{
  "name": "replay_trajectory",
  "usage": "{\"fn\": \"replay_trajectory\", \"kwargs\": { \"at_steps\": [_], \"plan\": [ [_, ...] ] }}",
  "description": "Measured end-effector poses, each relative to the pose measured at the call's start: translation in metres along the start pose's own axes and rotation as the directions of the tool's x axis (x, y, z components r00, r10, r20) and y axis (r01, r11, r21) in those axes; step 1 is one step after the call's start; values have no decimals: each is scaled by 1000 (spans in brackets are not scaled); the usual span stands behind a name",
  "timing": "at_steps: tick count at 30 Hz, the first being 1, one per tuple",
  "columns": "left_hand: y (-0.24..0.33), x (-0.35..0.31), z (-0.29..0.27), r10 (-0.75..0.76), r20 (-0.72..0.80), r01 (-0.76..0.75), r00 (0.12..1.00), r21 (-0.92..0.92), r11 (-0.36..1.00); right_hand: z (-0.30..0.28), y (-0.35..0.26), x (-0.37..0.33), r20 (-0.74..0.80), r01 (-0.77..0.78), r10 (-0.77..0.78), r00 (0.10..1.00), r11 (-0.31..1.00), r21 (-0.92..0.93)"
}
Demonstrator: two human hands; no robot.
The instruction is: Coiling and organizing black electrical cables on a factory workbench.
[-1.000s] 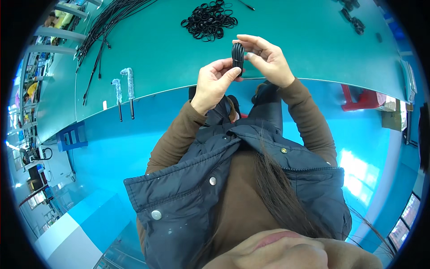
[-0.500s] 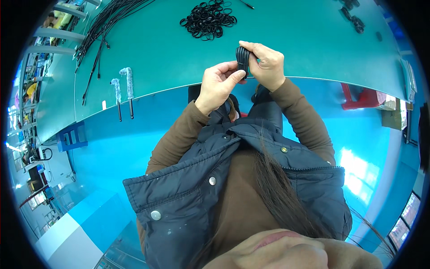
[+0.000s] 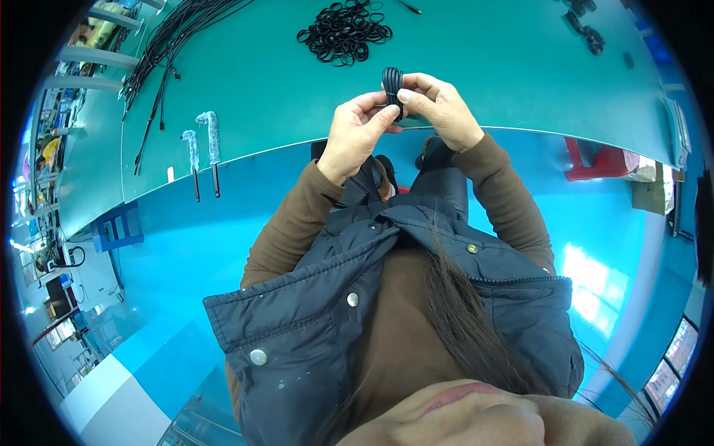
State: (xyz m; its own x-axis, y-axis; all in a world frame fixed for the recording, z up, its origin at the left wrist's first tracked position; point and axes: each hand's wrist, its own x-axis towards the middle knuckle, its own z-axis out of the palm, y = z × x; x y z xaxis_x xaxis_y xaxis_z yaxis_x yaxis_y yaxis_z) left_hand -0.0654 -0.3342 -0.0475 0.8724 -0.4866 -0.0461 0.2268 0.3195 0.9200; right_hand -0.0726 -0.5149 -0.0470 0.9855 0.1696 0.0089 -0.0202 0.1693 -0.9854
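Observation:
A black cable [image 3: 393, 78], wound into a tight narrow coil, stands upright between my two hands above the near edge of the green table [image 3: 476, 82]. My left hand [image 3: 358, 134] grips its lower part, with the thumb across the front. From the other side my right hand [image 3: 440, 108] pinches the coil around its middle, thumb in front and fingers behind. A thin band seems to cross the coil at the right thumb. Fingers hide the coil's lower end. Beyond it lies a heap of small black bands [image 3: 345, 33].
Long loose black cables [image 3: 160, 63] lie at the far left. Two tools wrapped in clear film [image 3: 213, 141] overhang the table's front edge. Several small coiled cables [image 3: 593, 40] lie far right. Below stand a blue stool [image 3: 119, 229] and a red stool [image 3: 591, 162].
The coil has shifted slightly left and upward in the left hand. My right hand has moved from the coil's top down to its middle, and a cross band now shows.

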Motion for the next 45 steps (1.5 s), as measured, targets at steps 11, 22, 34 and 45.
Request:
{"fn": "replay_trajectory", "kwargs": {
  "at_steps": [11,22,34,45],
  "plan": [
    [4,4,8,85,-149,-80,985,40,996,-12,-1,2,2,-172,235,972,704,689],
    [-19,7,-33,627,238,-412,742,899,146,-207,-5,41,-535,-411,-445,718,349,-842],
    [-30,13,-33,590,321,-291,740,945,-149,-465,-16,141,-717,-805,-533,449,108,-584],
    [-32,19,-29,587,277,-287,760,955,-79,-283,-40,267,-158,-221,-791,591,30,-975]
  ]
}}
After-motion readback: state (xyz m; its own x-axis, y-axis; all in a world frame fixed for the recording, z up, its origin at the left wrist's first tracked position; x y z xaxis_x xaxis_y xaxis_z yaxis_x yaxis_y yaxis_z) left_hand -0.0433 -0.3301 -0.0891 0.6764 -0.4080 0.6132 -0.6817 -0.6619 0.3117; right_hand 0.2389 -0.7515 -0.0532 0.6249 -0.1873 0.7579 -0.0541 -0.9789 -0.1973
